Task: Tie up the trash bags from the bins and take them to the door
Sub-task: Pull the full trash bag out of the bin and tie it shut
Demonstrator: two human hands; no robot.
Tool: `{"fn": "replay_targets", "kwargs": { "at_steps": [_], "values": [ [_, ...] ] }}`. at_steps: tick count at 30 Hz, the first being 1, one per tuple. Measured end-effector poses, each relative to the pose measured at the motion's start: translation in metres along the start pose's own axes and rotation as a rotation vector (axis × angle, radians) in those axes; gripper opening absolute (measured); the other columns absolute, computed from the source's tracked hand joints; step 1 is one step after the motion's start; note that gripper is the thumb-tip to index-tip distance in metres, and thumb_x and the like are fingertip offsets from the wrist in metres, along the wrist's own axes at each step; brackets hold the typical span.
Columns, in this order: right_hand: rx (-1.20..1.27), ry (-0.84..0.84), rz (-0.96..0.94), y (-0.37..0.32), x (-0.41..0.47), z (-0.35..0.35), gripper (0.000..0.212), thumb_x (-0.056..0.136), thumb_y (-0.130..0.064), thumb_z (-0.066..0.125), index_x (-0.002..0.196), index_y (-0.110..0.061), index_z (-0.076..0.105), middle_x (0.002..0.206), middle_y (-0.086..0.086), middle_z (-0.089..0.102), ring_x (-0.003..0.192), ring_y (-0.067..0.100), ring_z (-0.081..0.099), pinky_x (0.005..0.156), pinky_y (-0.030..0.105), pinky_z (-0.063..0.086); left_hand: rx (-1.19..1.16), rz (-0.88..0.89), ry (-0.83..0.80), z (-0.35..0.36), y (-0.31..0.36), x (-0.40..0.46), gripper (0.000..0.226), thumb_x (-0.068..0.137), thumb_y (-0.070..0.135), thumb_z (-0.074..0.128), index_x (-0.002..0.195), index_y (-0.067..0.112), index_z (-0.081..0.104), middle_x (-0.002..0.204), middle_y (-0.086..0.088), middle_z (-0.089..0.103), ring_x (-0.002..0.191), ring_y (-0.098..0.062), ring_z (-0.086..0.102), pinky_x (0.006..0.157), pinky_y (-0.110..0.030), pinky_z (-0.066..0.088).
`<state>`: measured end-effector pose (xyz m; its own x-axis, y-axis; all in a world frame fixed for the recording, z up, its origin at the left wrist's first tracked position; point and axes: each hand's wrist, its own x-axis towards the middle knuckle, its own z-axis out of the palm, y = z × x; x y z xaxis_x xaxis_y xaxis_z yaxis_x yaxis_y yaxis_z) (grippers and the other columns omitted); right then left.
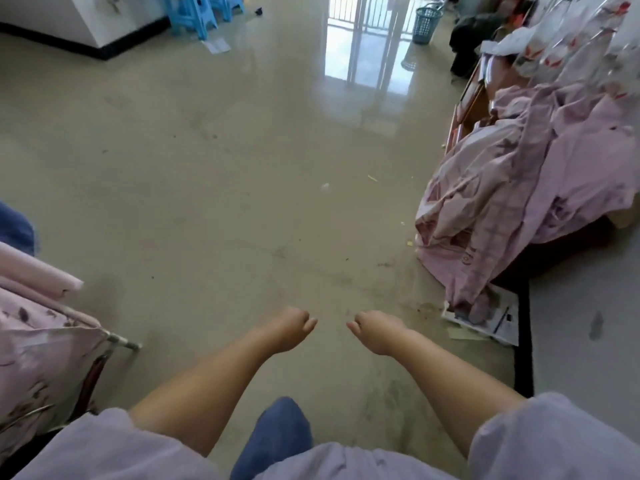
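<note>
Above the bare floor, left hand and right hand hang loosely curled, grasping nothing; best head for the blue basket.

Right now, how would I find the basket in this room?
Look across the shiny floor to the bright glass doors at the far end. Just right of them stands the basket. It is teal plastic with open mesh sides, unlike the solid blue stools far off to the left.

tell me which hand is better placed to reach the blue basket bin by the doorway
Right, marginally: the blue basket bin stands far ahead, right of centre, on the right hand side. Both hands hold nothing; the left hand is farther.
</note>
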<state>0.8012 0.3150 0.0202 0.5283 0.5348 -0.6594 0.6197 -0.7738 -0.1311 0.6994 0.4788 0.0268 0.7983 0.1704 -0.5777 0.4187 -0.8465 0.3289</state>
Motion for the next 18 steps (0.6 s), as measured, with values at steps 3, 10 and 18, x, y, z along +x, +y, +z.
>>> {"fn": "replay_targets", "kwargs": {
  "at_steps": [3, 10, 18],
  "values": [
    [-0.03, -0.053, -0.029, -0.005, 0.053, -0.038, 0.052, 0.101, -0.045, 0.021, 0.121, -0.009, 0.053, 0.125, 0.015, 0.058, 0.114, 0.033, 0.055, 0.09, 0.04, 0.044, -0.046, -0.043, -0.006, -0.033, -0.019, 0.049, 0.047, 0.101, 0.037, 0.031, 0.101, 0.0, 0.06, 0.108, -0.023, 0.064, 0.1, -0.036, 0.059, 0.081, -0.035, 0.044],
    [0.01, -0.042, 0.016, -0.004, 0.195, -0.165, 0.049, 0.102, -0.039, 0.023, 0.122, -0.006, 0.053, 0.128, 0.017, 0.057, 0.118, 0.033, 0.053, 0.093, 0.036, 0.043, -0.026, -0.001, -0.015, -0.163, -0.058, 0.188, 0.052, 0.102, 0.04, 0.028, 0.099, 0.0, 0.06, 0.103, -0.023, 0.064, 0.097, -0.036, 0.06, 0.08, -0.036, 0.044],
    [0.072, 0.021, 0.072, 0.028, 0.342, -0.308, 0.03, 0.099, -0.016, 0.034, 0.12, -0.005, 0.053, 0.122, 0.017, 0.058, 0.11, 0.032, 0.057, 0.087, 0.034, 0.046, 0.044, 0.024, -0.012, -0.309, -0.072, 0.354, 0.031, 0.099, 0.024, 0.036, 0.091, 0.002, 0.057, 0.105, -0.023, 0.062, 0.096, -0.035, 0.06, 0.072, -0.03, 0.04]
  ]
}}
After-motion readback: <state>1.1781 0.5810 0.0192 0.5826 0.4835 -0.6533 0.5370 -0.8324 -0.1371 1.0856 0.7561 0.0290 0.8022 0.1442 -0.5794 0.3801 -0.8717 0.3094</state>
